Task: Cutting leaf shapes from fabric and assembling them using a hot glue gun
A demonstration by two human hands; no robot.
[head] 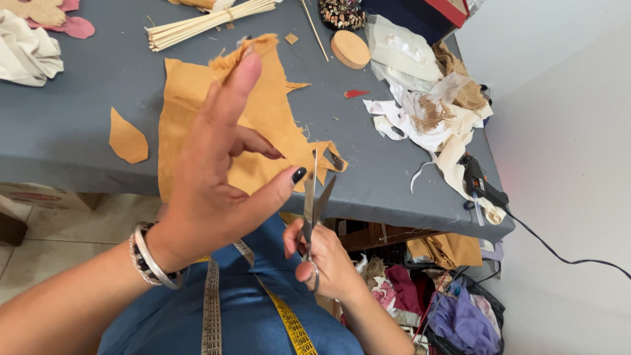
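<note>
- Grey table carries tan fabric; one cut leaf piece lies at nine o'clock.
- Left hand raised, fingers spread, gripping nothing.
- Right hand clamps scissors, blades parted at fabric's five-o'clock edge, mostly uncut.

Left hand raised over the table's near edge, fabric sheet on the table behind it, scissors in the right hand just right, cut leaf-shaped piece left, stick bundle behind, glue gun far right.
</note>
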